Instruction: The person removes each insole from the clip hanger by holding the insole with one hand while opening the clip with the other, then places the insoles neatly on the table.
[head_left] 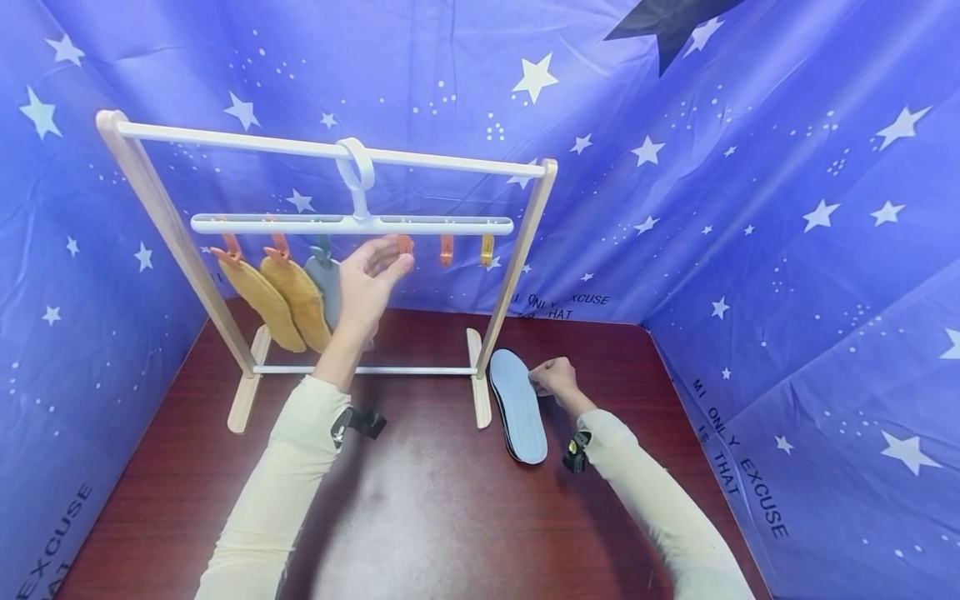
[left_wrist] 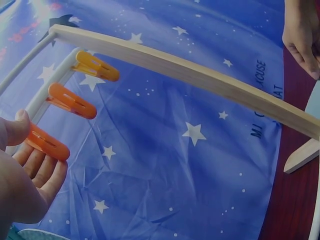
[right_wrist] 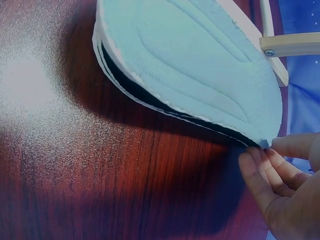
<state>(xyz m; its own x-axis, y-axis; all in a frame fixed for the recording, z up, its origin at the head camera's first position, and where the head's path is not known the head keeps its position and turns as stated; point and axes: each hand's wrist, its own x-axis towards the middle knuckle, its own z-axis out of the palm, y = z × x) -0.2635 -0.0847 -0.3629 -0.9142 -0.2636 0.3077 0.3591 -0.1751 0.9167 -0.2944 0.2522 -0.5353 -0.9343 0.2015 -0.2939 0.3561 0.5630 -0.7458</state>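
My left hand [head_left: 363, 287] is raised at the hanger bar and holds an orange clothespin [left_wrist: 50, 144] between thumb and fingers. Down on the table, my right hand [head_left: 557, 379] pinches the edge of a pale blue insole [head_left: 517, 408] with thumb and fingertips. In the right wrist view the insole [right_wrist: 200, 75] lies over dark and white layers that show along its side. Two tan insoles [head_left: 262, 304] and a grey-blue one [head_left: 321, 271] hang from clothespins left of my left hand, which partly hides the grey-blue one.
A white hanger [head_left: 277, 223] with a ring hook hangs on the top rod of a wooden rack [head_left: 517, 258]. Another orange clothespin [head_left: 447, 250] and a yellow clothespin [head_left: 487, 249] hang at its right. Star-printed blue cloth [head_left: 787, 167] surrounds the dark red table [head_left: 420, 500].
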